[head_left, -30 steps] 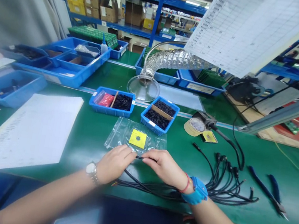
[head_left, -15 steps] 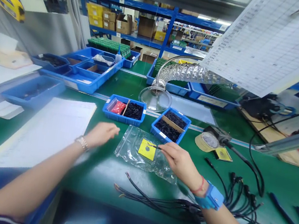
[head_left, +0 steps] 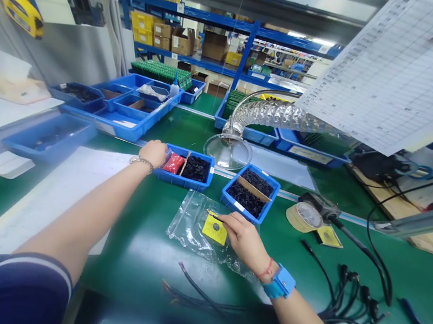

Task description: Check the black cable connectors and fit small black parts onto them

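My left hand (head_left: 154, 153) is at the left corner of a small blue bin (head_left: 188, 183). Its fingers are bent down and mostly hidden, so I cannot tell what they grip. In that bin lie a bag of red pieces (head_left: 174, 163) and, past a cardboard divider, small black parts (head_left: 195, 169). My right hand (head_left: 245, 239) pinches a thin black wire (head_left: 216, 217) with a bare, branching tip. The tip is just above a yellow square pad (head_left: 214, 233) with a dark round spot. Underneath the pad lies a clear zip bag (head_left: 187, 223).
A second blue bin (head_left: 239, 206) holds black parts. Black cables (head_left: 355, 321) lie at the right, near a tape roll (head_left: 304, 217) and a black-handled tool (head_left: 338, 221). A fume duct (head_left: 265, 113) with a clear hood stands behind. Paper sheets (head_left: 61, 181) lie at the left.
My left hand has moved forward from the open bench to the blue bin's left corner. My right hand stays by the yellow pad with the wire, its tip now nearer the pad's upper left.
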The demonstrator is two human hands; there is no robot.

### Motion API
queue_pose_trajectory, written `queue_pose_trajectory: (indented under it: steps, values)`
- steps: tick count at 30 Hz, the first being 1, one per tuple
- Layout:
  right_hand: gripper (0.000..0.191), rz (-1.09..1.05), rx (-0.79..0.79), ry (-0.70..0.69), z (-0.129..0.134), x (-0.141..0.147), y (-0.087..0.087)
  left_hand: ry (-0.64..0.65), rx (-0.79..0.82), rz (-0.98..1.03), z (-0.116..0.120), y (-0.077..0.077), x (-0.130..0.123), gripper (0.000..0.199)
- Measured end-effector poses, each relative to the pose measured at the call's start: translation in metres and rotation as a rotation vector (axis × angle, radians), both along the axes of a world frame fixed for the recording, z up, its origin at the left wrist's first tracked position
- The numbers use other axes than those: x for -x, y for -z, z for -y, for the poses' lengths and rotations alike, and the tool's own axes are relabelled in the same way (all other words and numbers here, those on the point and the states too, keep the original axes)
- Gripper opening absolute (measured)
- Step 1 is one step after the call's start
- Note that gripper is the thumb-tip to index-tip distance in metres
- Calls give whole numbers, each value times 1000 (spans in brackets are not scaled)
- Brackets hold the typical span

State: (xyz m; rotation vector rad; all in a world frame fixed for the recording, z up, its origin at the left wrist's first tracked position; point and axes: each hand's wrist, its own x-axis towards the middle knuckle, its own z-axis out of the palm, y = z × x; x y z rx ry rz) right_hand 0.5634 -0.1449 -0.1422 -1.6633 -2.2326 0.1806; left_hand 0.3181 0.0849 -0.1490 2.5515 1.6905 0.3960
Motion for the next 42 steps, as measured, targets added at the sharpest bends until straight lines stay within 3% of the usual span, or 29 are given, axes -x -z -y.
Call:
queue_pose_trajectory:
  steps: [5,11,20,31,42]
  values:
    - [23,-191,-106,28,11,1,-8,32,18,-47,-18,2,-6,29]
    - [23,-300,-102,18,17,-5,-3,170,102,-119,-27,4,-43,25]
    - [25,-324,-84,-19,22,-14,9,5,150,-285,-36,8,-78,27]
    - [25,-323,-53,-17,22,-12,10,28,169,-272,-47,27,-78,25]
    - [26,-312,-10,4,23,-12,12,133,176,-200,-46,29,-74,22]
